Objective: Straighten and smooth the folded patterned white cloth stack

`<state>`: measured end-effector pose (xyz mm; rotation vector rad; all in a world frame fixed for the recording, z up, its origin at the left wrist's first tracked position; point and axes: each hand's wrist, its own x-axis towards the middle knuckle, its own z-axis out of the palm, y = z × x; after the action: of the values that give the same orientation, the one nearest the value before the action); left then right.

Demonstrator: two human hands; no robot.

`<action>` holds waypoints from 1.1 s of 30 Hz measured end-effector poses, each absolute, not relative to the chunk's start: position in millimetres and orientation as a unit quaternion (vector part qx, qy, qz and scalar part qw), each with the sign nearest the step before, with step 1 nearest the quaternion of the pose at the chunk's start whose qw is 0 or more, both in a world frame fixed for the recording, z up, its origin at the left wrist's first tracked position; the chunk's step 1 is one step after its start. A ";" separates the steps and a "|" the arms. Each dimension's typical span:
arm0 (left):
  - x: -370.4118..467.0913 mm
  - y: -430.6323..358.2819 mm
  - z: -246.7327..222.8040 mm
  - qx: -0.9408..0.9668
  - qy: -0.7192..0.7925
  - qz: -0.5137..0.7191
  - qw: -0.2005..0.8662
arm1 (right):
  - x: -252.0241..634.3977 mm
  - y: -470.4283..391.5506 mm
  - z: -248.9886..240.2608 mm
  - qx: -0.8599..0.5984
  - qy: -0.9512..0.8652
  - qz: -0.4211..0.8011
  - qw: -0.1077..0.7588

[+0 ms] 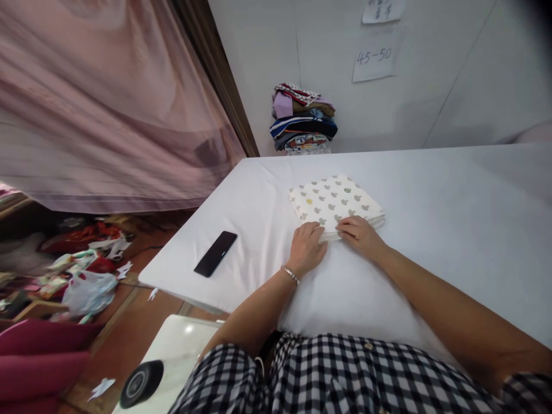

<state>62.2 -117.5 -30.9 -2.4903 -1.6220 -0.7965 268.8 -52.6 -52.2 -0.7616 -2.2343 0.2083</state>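
Observation:
A folded white cloth point(330, 201) with a grey printed pattern, plus a yellow and a green motif, lies flat in layers on the white-covered table point(448, 213). At its near left corner is my left hand point(307, 247), fingers curled on the edge and thumb pointing right; a silver bracelet circles that wrist. My right hand point(361, 234) pinches the near edge a little farther right, thumb and fingertips closed on the layers. What lies under the fingers is hidden.
To the left a black phone point(215, 253) rests on the table. Behind the far edge rises a stack of folded clothes point(303, 119) by the wall. A pink curtain point(121, 98) hangs at left, above floor clutter with a plastic bag point(89, 293). A white surface point(181, 351) carries a black round object point(142, 384).

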 end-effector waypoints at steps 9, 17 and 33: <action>64.0 -109.0 -38.4 -0.822 -0.520 -0.232 0.004 | 294.2 -44.3 -48.3 -0.367 -0.848 0.055 0.380; 65.4 -108.7 -39.3 -0.820 -0.520 -0.239 -0.013 | 332.6 -31.4 -50.6 -0.488 -0.764 0.087 0.413; 70.3 -101.6 -40.9 -0.703 -0.573 -0.385 -0.170 | 329.9 -6.1 -45.7 -0.632 -0.662 0.155 0.373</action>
<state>70.3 -101.6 -40.9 -2.4855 -2.0274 -1.3601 329.9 -6.1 -45.7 -1.6182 -1.6956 0.3976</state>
